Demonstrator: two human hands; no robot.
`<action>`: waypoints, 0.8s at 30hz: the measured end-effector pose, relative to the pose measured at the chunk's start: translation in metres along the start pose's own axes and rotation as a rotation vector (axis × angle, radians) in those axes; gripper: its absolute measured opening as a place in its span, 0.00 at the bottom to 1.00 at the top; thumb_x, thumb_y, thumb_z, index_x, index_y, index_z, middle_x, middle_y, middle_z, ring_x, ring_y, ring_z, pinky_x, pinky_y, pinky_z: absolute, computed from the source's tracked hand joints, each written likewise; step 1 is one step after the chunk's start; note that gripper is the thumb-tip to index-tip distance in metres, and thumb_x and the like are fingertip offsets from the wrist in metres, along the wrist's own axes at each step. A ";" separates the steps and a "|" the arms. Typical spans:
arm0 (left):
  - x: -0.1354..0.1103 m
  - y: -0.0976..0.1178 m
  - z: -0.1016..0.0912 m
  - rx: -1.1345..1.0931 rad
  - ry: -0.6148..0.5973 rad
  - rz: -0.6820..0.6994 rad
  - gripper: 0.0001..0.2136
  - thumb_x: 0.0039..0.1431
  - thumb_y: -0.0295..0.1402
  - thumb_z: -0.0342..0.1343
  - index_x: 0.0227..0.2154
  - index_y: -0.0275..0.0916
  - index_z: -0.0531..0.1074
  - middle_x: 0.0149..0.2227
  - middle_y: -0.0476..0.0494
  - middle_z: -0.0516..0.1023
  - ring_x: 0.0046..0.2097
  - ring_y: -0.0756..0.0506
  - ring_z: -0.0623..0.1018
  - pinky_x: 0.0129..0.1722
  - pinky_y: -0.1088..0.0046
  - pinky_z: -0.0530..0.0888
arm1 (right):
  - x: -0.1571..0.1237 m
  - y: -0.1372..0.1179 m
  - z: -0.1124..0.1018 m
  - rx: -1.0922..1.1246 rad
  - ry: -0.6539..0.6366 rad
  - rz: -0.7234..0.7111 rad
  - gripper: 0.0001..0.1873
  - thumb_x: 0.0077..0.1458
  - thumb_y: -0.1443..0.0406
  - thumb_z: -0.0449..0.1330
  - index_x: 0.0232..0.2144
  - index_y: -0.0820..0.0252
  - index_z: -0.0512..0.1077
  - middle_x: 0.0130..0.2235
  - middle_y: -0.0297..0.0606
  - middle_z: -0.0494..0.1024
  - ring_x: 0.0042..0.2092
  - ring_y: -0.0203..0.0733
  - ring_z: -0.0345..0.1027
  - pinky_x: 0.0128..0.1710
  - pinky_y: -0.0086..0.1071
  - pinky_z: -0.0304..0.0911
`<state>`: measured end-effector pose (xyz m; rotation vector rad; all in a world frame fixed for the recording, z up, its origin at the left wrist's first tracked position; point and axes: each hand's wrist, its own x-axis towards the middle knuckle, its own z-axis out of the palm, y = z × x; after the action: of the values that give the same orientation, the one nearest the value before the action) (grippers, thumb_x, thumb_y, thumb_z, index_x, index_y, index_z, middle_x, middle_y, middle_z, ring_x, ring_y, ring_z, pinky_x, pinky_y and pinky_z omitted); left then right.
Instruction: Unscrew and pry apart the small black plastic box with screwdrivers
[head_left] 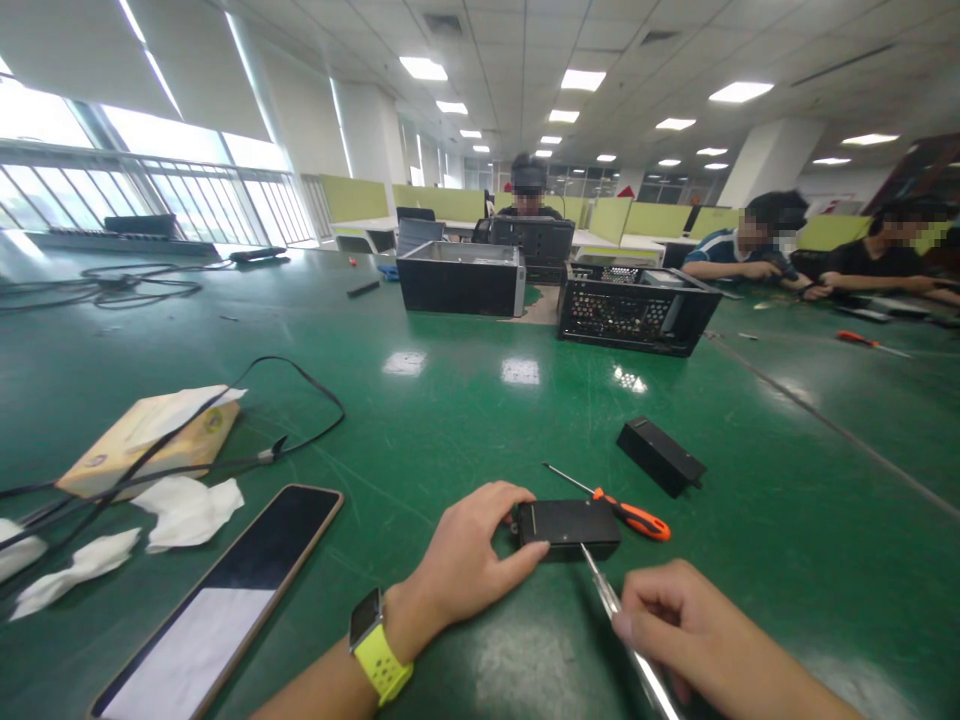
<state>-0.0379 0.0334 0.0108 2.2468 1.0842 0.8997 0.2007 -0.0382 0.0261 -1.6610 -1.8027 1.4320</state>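
My left hand [480, 540], a watch on its wrist, grips a small flat black box [566, 522] by its left end. Thumb and fingers hold it against the green table. In my right hand [682, 620] is a slim, shiny silver pointed tool [606, 592], its fingers closed around the shaft. The tip meets the near edge of the black box; whether it is a screwdriver cannot be made out. Just behind the box lies an orange-and-black screwdriver [637, 519]. A second black box [660, 457] rests farther back to the right.
On the left lie a phone [247, 570], a tissue pack [154, 440], crumpled tissues [191, 510] and looped black cables [300, 437]. Two open computer cases [459, 287] [634, 315] stand farther back. Another screwdriver [859, 340] is at far right. Several people sit across the green table [450, 420].
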 end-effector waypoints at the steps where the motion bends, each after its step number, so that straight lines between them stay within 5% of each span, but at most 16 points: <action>1: 0.000 0.000 0.000 0.001 -0.002 0.001 0.15 0.54 0.32 0.62 0.45 0.40 0.71 0.42 0.45 0.76 0.42 0.43 0.75 0.43 0.64 0.72 | 0.001 0.001 0.000 0.008 0.007 -0.009 0.19 0.55 0.52 0.54 0.20 0.58 0.62 0.18 0.26 0.59 0.20 0.32 0.55 0.21 0.27 0.50; 10: -0.003 -0.002 0.000 -0.011 0.036 0.047 0.16 0.55 0.32 0.62 0.46 0.40 0.70 0.45 0.43 0.76 0.46 0.42 0.75 0.47 0.64 0.72 | 0.006 0.007 -0.001 0.022 -0.167 0.048 0.11 0.50 0.61 0.58 0.21 0.59 0.65 0.19 0.27 0.67 0.17 0.27 0.52 0.15 0.22 0.47; 16: -0.003 -0.003 0.000 0.005 0.027 0.044 0.16 0.54 0.32 0.62 0.46 0.40 0.70 0.45 0.43 0.76 0.46 0.42 0.76 0.48 0.64 0.72 | -0.003 -0.001 -0.007 -0.220 -0.298 0.156 0.09 0.41 0.70 0.55 0.13 0.60 0.63 0.13 0.24 0.59 0.14 0.26 0.50 0.13 0.22 0.39; 20: -0.001 -0.002 0.000 0.004 0.001 0.013 0.15 0.54 0.32 0.62 0.45 0.40 0.71 0.43 0.44 0.77 0.43 0.43 0.76 0.45 0.65 0.72 | -0.003 0.000 -0.010 -0.276 -0.205 0.058 0.12 0.45 0.65 0.61 0.15 0.61 0.66 0.15 0.25 0.60 0.19 0.28 0.51 0.18 0.24 0.43; 24: -0.001 0.001 -0.002 -0.011 -0.024 0.024 0.13 0.54 0.32 0.62 0.43 0.40 0.71 0.39 0.46 0.77 0.38 0.44 0.76 0.39 0.68 0.73 | 0.005 0.003 -0.018 -0.387 0.222 -0.143 0.18 0.53 0.55 0.60 0.20 0.61 0.69 0.19 0.27 0.62 0.24 0.32 0.55 0.23 0.27 0.50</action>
<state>-0.0392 0.0327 0.0122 2.2609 1.0413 0.8836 0.2142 -0.0264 0.0302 -1.7383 -2.1101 0.8386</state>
